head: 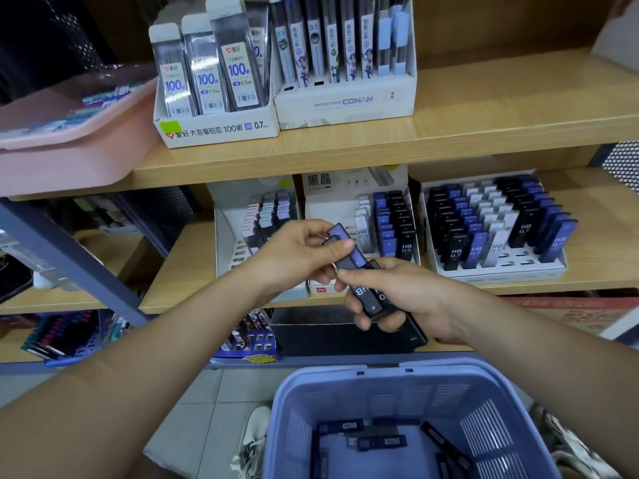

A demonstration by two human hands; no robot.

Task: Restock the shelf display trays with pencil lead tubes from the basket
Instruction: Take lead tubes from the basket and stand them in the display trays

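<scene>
Wooden shelf (449,126), tubes (359,259) — pinched between fingers (340,248)

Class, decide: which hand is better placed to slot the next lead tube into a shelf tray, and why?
Probably left. The left hand pinches a blue plastic lead tube right before the white middle tray; the right hand grips the bundle of dark tubes.
</scene>
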